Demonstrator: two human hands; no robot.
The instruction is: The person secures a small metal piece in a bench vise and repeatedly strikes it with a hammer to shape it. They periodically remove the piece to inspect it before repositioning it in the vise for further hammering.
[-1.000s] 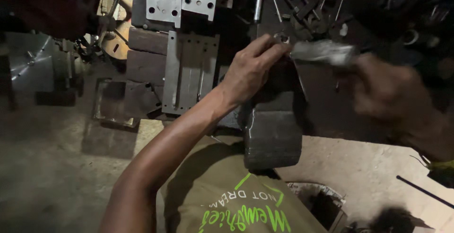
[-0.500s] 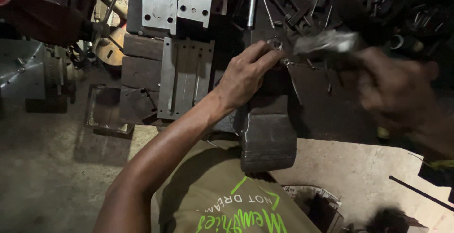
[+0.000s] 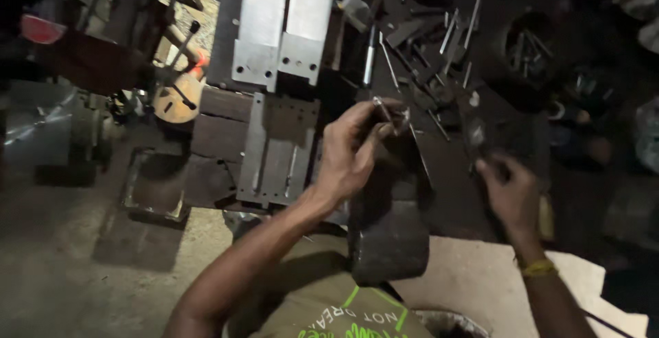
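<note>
A small metal pin (image 3: pixel 382 109) is pinched in the left hand (image 3: pixel 353 149), just above the dark iron block (image 3: pixel 388 221). The right hand (image 3: pixel 511 190) seems curled around a dark tool, hard to make out in the gloom. Grey steel plates (image 3: pixel 278 105) lie left, loose rods (image 3: pixel 449 50) beyond.

Dull rough iron block (image 3: pixel 388 235), shiny steel plates (image 3: pixel 281 29)

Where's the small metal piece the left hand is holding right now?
In the head view it sits just above centre: the small metal piece is pinched in the left hand, over the top of the dark iron block, right of the grey steel plates.
</note>
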